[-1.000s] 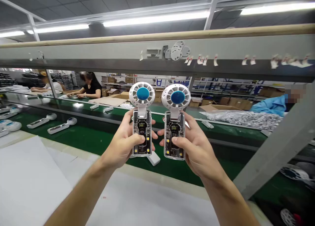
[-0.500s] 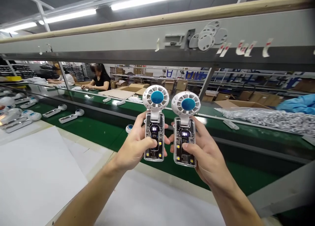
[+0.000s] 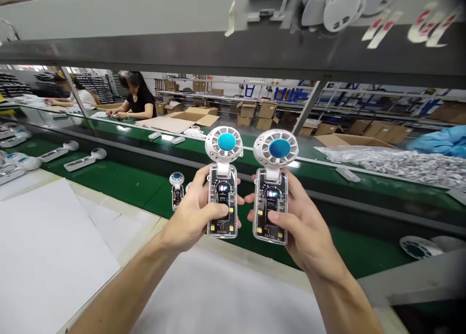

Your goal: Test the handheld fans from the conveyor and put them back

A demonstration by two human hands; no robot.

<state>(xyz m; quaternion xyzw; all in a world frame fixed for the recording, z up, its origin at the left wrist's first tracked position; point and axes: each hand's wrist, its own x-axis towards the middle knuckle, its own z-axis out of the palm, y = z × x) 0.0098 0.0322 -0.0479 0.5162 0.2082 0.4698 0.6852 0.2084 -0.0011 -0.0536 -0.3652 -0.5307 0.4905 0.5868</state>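
My left hand point(image 3: 192, 212) is wrapped round the clear-cased handle of a small handheld fan point(image 3: 223, 198), its thumb pressed on the front. A second handheld fan point(image 3: 271, 205) of the same kind is gripped by my right hand point(image 3: 306, 227), the thumb lying on its front too. Both fans are upright, side by side and a little apart. Each has a round white head with a blue centre, a dark circuit board behind the clear case, and a lit display. The fingers behind the handles are partly hidden.
A green conveyor belt point(image 3: 134, 186) runs across, carrying another fan point(image 3: 177, 191) and several white fan parts point(image 3: 85, 160). White paper point(image 3: 51, 251) covers the near table. Overhead hangs a grey beam point(image 3: 145, 47). Two people sit beyond, near an open carton point(image 3: 196, 116); small white parts point(image 3: 396, 166) are heaped right.
My view has tilted down and closer to the beam. The display figures have changed. Another fan shows left of my left hand, and fan heads show at the lower right. Both grips stay.
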